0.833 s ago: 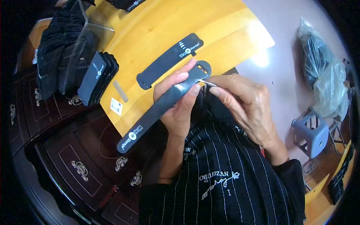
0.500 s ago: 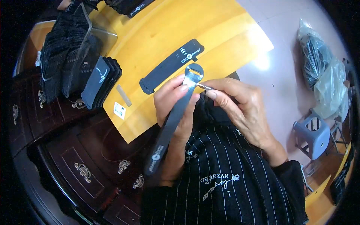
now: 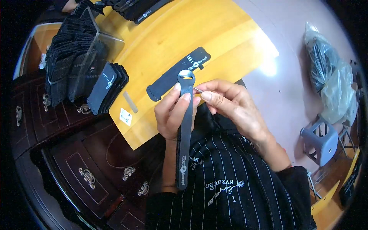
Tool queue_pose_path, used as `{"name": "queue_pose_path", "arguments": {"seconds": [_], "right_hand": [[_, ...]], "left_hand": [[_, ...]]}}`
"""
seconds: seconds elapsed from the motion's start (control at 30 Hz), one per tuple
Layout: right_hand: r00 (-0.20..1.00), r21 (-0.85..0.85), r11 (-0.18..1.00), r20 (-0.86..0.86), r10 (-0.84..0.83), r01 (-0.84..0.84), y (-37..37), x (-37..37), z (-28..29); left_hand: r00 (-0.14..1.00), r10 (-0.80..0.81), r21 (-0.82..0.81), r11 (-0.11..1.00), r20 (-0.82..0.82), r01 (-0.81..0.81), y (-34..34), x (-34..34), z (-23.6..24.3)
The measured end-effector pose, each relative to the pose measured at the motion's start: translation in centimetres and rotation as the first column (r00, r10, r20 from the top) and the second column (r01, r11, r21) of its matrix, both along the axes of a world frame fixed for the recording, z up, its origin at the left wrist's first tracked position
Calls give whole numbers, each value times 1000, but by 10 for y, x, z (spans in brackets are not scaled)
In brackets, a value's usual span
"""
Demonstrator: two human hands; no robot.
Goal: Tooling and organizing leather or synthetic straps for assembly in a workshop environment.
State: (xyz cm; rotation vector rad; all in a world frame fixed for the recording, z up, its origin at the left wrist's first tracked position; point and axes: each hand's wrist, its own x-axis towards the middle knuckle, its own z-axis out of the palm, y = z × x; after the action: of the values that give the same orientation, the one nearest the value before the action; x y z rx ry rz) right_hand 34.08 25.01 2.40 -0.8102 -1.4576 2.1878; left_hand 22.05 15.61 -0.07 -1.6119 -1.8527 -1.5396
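Observation:
A narrow black strap (image 3: 185,130) with white printing and a slotted round end is pinched in my left hand (image 3: 170,113), its long tail hanging down over my striped black clothing. My right hand (image 3: 241,109) grips a small thin metal tool (image 3: 197,89) between thumb and fingers, its tip at the strap's edge just below the round end. Behind the strap, a wider black strap piece (image 3: 166,82) lies flat on the yellow tabletop (image 3: 157,38), near a short pale strip (image 3: 130,102) and a small white label (image 3: 126,116).
Stacked black straps (image 3: 107,86) sit at the left beside a clear container (image 3: 96,30) packed with more; others lie at the top. Another person's hand (image 3: 69,5) shows top left. Dark wooden drawers (image 3: 76,165) are below left; a plastic bag (image 3: 335,92) and blue-grey stool (image 3: 320,140) stand right.
The held strap has swung from a diagonal to nearly upright, its round end moving left and down. Both my hands have shifted slightly left with it, still gripping the strap and tool.

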Motion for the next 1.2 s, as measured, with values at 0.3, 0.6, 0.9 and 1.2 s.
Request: {"name": "queue_pose_path", "arguments": {"seconds": [0.3, 0.6, 0.9, 1.2], "right_hand": [[982, 373, 910, -34, -184, 183, -4, -11, -10], [974, 678, 724, 57, -221, 125, -2, -11, -3], [992, 442, 896, 89, -94, 45, 6, -6, -12], [1000, -329, 944, -20, 3, -9, 11, -3, 5]], "left_hand": [[998, -49, -2, 999, -36, 49, 6, -9, 7], [1000, 10, -8, 1000, 27, -9, 7, 3, 13], [969, 38, -128, 992, 244, -7, -3, 8, 5], [981, 87, -104, 992, 173, -69, 7, 12, 14]]}}
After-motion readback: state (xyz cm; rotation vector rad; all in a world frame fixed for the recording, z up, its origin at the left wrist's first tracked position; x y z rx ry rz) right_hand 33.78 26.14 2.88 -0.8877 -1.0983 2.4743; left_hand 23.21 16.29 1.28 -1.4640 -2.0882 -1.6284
